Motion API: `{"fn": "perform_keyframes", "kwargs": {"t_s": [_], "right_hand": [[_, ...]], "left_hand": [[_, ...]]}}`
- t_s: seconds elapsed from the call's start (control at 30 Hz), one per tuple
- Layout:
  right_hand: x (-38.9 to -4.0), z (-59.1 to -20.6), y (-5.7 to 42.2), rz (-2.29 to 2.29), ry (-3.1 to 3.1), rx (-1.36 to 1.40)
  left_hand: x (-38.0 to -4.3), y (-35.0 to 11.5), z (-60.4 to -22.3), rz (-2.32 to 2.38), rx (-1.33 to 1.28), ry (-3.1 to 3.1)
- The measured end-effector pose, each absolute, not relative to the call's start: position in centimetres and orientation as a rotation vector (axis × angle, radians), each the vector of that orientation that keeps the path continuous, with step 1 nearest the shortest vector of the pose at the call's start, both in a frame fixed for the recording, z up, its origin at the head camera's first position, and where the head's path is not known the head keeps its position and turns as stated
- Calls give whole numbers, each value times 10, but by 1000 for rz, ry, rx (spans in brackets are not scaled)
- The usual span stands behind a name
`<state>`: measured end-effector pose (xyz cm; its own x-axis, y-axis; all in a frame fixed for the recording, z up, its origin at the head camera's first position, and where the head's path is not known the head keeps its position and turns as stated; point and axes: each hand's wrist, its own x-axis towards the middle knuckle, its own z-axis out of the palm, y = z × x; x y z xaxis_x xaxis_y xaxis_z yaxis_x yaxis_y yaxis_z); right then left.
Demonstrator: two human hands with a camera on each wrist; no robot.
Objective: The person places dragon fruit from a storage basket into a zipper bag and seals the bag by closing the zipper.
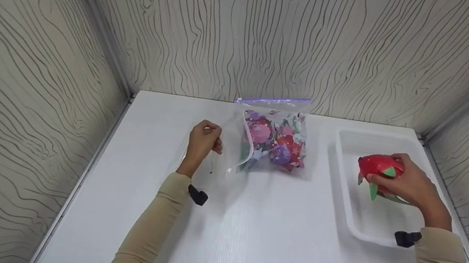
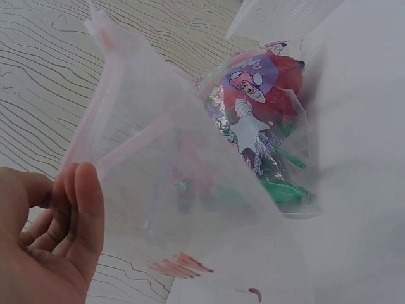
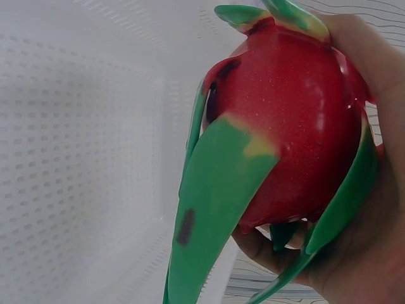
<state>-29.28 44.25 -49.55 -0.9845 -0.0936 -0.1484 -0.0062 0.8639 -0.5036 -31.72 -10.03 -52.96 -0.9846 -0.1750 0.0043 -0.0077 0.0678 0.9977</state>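
Note:
My right hand (image 1: 411,181) grips a red dragon fruit with green leaf tips (image 1: 378,166), held over the white basket (image 1: 342,183). Up close in the right wrist view, the dragon fruit (image 3: 285,126) looks glossy, with long green scales. At the left, my left hand (image 1: 204,141) pinches the edge of a clear zip bag (image 2: 145,126), whose mouth gapes. Behind that bag lies a printed zip bag (image 1: 279,142) with a purple slider strip; red and green things show through it, partly hidden by print and glare.
The white basket has perforated walls and stands at the table's right side. A white table (image 1: 246,243) carries everything. Wood-grain panels (image 1: 252,37) close in the back and both sides.

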Motion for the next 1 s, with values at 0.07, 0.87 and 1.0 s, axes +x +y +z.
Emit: {"fn": "perform_keyframes", "kwargs": {"t_s": [0.07,0.87,1.0], "right_hand": [[-294,-493,440,-775,2869,-81],[-307,-480,421,-803,2892,-145],[-308,-478,415,-823,2888,-146]], "left_hand": [[-317,-100,-529,-2052,195,-2208],[-316,-96,-529,-2053,122,-2200],[-317,-96,-529,-2054,145,-2202]]}}
